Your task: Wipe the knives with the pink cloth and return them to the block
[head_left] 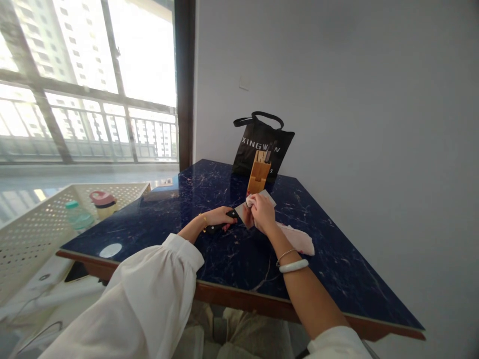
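Note:
My left hand (221,218) is closed around the black handle of a cleaver (245,217), whose broad shiny blade points away to the right above the table. With fingers bunched, my right hand (263,212) presses a small pale cloth (251,200) against the blade and covers part of it. Beneath my right wrist lies a folded light pink towel (298,238) on the tabletop. Just beyond the blade stands a wooden knife block (259,174) with a few tools in its top.
The dark blue marbled table (232,269) has a wooden edge. A black tote bag (249,137) stands behind the knife block, near the wall. At left, a cream perforated basket (30,219) holds a teal-capped bottle (79,215) and a pink-lidded cup (105,203). A white disc (111,250) lies near the table's left edge.

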Demonstrator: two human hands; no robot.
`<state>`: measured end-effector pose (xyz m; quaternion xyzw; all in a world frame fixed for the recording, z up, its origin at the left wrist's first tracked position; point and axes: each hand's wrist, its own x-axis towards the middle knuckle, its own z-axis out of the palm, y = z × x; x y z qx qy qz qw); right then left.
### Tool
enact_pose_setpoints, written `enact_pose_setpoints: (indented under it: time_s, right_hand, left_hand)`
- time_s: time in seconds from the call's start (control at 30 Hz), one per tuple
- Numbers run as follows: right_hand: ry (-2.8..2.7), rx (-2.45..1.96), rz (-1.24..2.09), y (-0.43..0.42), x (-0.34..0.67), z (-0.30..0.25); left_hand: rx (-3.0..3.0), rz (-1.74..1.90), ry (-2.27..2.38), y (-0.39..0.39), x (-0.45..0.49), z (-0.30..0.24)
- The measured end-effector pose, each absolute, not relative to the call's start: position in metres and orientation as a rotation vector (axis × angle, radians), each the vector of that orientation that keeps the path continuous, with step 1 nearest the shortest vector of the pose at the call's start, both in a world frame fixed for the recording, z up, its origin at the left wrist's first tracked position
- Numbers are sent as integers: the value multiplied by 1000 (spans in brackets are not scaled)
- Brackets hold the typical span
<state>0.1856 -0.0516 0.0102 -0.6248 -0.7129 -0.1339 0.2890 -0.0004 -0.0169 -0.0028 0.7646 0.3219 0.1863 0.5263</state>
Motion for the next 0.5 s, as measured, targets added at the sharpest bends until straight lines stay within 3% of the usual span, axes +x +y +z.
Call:
enact_pose_setpoints:
  time_s: [0.2, 0.5]
  right_hand:
    - [-1617, -2029, -386, -46, 226, 7]
    - [-2123, -1707, -259, -59, 172, 4]
  left_hand:
    - [1811, 459, 783, -17, -1, -4]
    - [1820, 518, 835, -16, -1, -4]
